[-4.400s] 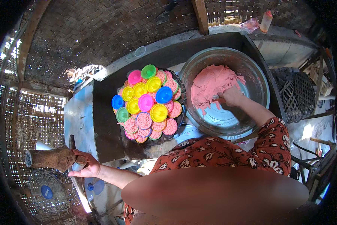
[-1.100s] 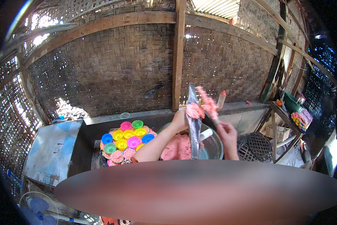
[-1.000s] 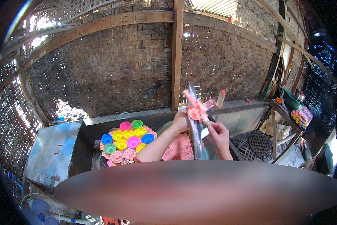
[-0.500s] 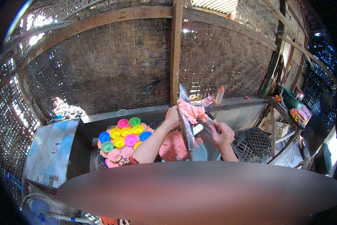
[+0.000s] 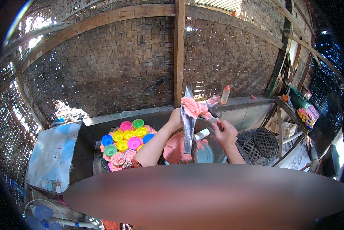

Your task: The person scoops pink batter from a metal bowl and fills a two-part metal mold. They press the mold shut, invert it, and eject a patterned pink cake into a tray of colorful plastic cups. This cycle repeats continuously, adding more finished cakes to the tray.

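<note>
Clasping tools (image 5: pixel 188 134), the left hand (image 5: pixel 175 119) and right hand (image 5: pixel 226 132) flank pink dough (image 5: pixel 193 107).

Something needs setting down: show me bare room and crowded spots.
Bare: the ledge between clear round item and wooden post, and between bottle and small pink scrap. Crowded: around coloured cups, and above the basin, filled by left hand and right hand.

We note a long silvery-dark implement (image 5: pixel 188 134) nearly upright, with a ragged pink dough lump (image 5: pixel 192 107) near its top and a thin dark utensil (image 5: pixel 213 113) alongside, above soft pink dough (image 5: pixel 173 148) in a round grey basin (image 5: pixel 219 148).
</note>
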### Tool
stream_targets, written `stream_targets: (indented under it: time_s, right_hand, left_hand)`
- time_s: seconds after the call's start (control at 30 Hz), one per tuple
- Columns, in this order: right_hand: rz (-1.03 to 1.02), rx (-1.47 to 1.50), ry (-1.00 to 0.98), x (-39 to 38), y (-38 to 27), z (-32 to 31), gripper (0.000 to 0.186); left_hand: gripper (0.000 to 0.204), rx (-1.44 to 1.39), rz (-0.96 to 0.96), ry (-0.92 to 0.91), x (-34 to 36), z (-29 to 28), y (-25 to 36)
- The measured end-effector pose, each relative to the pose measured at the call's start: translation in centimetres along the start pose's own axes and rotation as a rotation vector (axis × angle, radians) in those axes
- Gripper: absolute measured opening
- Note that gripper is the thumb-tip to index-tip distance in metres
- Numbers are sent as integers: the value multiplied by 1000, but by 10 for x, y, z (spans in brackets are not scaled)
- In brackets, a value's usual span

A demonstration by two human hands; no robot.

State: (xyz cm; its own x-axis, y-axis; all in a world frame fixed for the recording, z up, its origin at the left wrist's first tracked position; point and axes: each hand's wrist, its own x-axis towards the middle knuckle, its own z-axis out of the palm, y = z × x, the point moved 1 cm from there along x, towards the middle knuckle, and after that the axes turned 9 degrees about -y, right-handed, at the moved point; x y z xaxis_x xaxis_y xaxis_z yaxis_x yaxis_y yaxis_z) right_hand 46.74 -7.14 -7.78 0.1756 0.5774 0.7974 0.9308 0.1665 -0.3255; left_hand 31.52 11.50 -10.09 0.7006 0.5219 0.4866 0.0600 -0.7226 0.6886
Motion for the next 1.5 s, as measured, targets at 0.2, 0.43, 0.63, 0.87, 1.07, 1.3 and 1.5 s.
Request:
stream_targets:
  time_s: [0.2, 0.43, 0.63, 0.87, 1.07, 1.3, 1.5]
  right_hand:
    - [-98, 131, -177, -27, -22, -11, 20]
    - [279, 228, -152, -4, 13, -9, 25]
    - [282, 598, -280, -34, 37, 2, 22]
    - [593, 166, -474, -67, 92, 9, 32]
    - [153, 143, -573, -103, 97, 86, 47]
    - [748, 2376, -574, -43, -122, 23, 89]
    - [494, 2745, -703, -56, -119, -1, 95]
  left_hand:
    - [21, -457, -301, 64, -4, -19, -34]
    - [18, -539, -135, -28, -4, -16, -5]
    - [27, -441, 110, 81, -10, -35, -1]
    - [21, -1126, -71, 234, -27, -95, 7]
    - [15, -1474, -63, 225, -18, -89, 21]
    - [16, -1550, 182, -49, -31, -59, 44]
    - [20, -1648, 189, -175, -41, -37, 58]
